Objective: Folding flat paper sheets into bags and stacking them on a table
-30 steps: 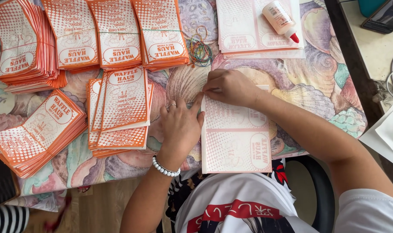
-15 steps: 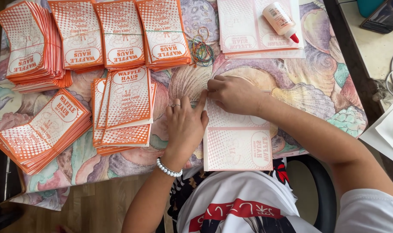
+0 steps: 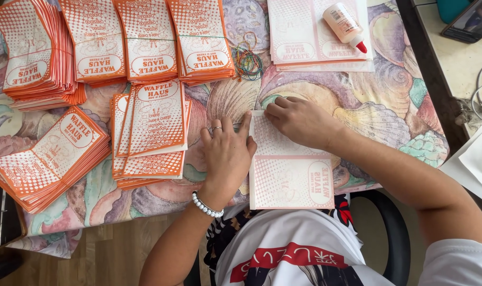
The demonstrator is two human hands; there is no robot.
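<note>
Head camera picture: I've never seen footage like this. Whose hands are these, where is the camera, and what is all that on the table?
No machine here: a person wears the camera on the head, so it looks down at their own two bare hands. The left hand, with a white bead bracelet, and the right hand both press flat on a pale pink-printed paper sheet at the table edge. Neither hand grips anything. On the shell-patterned tablecloth lie stacks of orange-and-white printed paper bags, a heap of coloured rubber bands, and a white glue bottle with a red tip lying on more pale sheets.
</note>
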